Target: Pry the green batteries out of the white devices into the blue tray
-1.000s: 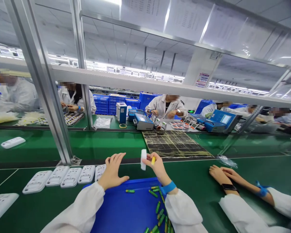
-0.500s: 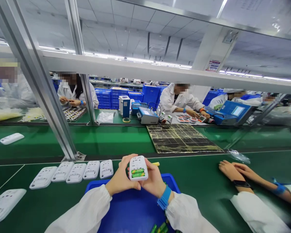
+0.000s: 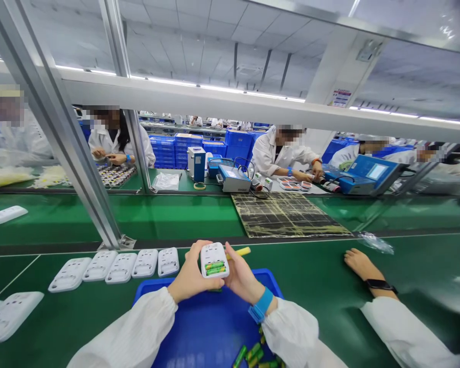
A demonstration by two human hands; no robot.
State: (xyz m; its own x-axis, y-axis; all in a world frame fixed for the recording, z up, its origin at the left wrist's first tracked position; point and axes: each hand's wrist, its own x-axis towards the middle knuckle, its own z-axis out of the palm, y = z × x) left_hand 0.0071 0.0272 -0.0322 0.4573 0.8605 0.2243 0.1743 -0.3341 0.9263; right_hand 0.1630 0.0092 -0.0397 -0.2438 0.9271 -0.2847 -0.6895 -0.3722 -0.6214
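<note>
My left hand (image 3: 189,276) grips a small white plastic device (image 3: 213,253) by its left side and lower edge, its back turned up at me. Two green batteries (image 3: 215,269) lie side by side in the open compartment. At the device's right edge, my right hand (image 3: 242,276) has a yellow stick-like tool (image 3: 239,253) between thumb and fingers; its near end is hidden. Whether the right fingers also touch the device I cannot tell. Below both hands sits a blue tray (image 3: 199,327), with several loose green batteries (image 3: 253,353) at its right side.
Several white devices (image 3: 121,268) stand in a row on the green bench to the left. A co-worker's hand (image 3: 362,263) rests on the bench at right. Ahead are a metal post (image 3: 76,153), a green belt (image 3: 176,214) and a dark gridded mat (image 3: 287,214).
The device in my left hand has shifted slightly left, and my right thumb has come off its face. On the far belt a white device moved left. One co-worker hand at right has withdrawn.
</note>
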